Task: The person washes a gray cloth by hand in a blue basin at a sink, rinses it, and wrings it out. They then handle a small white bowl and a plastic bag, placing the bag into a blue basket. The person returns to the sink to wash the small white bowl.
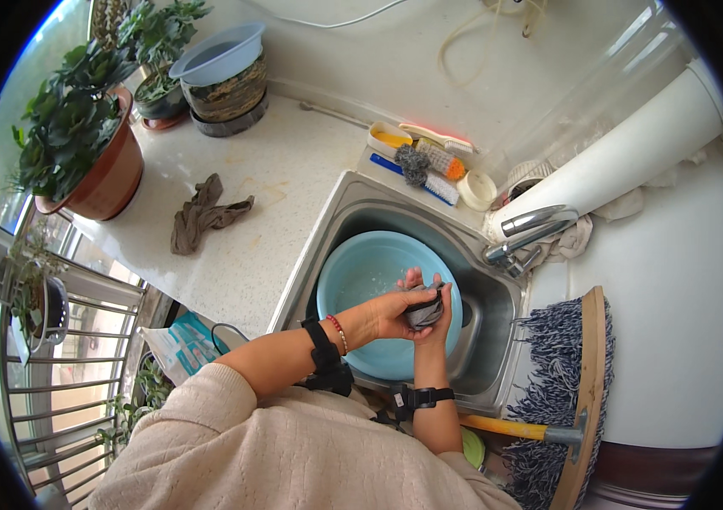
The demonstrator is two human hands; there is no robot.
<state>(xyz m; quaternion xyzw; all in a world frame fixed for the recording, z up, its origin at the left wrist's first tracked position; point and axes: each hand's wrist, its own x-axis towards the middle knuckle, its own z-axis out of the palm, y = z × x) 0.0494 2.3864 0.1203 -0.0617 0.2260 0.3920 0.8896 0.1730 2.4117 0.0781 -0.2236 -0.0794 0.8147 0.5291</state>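
Observation:
Over a light blue basin (351, 255) standing in the steel sink, my two hands are together around a wadded dark grey cloth (423, 315). My left hand (397, 313) comes from the left, its fingers closed about the bundle. Pressed against the cloth's other side, my right hand (442, 321) is closed on it too. The cloth's shape is bunched up, so I cannot tell what sort of piece it is. Shallow water with some bubbles shows in the basin. A twisted grey-brown cloth (205, 216) lies on the white counter to the left.
Behind the sink sit several brushes (440, 160), a grey scrubber (412, 165) and a soap dish (389, 138). A chrome faucet (531, 234) stands by a white pipe (625, 149). A mop (553, 374) leans at right. Potted plants (94, 174) line the far left.

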